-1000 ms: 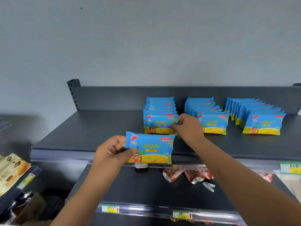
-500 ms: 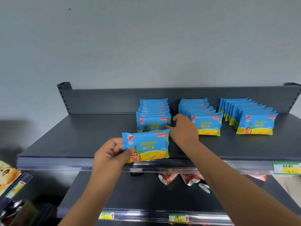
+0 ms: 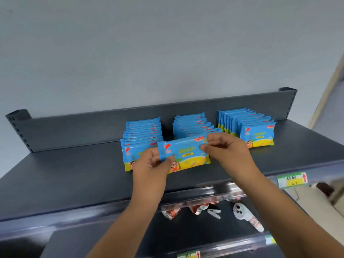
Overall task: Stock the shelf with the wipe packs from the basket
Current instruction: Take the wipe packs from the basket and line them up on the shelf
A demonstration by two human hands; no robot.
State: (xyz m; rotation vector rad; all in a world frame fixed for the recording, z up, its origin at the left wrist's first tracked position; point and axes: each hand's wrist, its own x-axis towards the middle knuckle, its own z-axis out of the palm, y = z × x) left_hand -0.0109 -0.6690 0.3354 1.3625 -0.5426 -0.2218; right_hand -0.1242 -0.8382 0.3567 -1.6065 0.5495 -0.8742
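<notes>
A dark metal shelf (image 3: 65, 174) stands bare along its left stretch before the stock begins. The left row (image 3: 142, 135) of blue-and-yellow wipe packs stands on edge, front to back, toward the rear wall.

Just in front of it, the person's left hand (image 3: 150, 164) has its grip closed on the near end of one more wipe pack (image 3: 186, 151), thumb on the printed face and fingers curled behind. The pack is held upright and slightly tilted over the front half of the shelf, before the gap between the left row and the middle row (image 3: 191, 123). Whether its lower edge touches the shelf cannot be told from here.

The right hand (image 3: 225, 151) pinches the pack's opposite end near the top corner, so both grips are on the one pack. Beyond it, the right row (image 3: 249, 123) is well apart from the hands, and a green price tag (image 3: 292, 180) hangs on the shelf's front rail. The basket is out of sight.

The pack looks light and soft, its glossy film likely to slip or buckle under a squeeze in the middle. The short ends, where the hands now have it, seem the surest hold, and it will probably need a row behind it to stay standing.
</notes>
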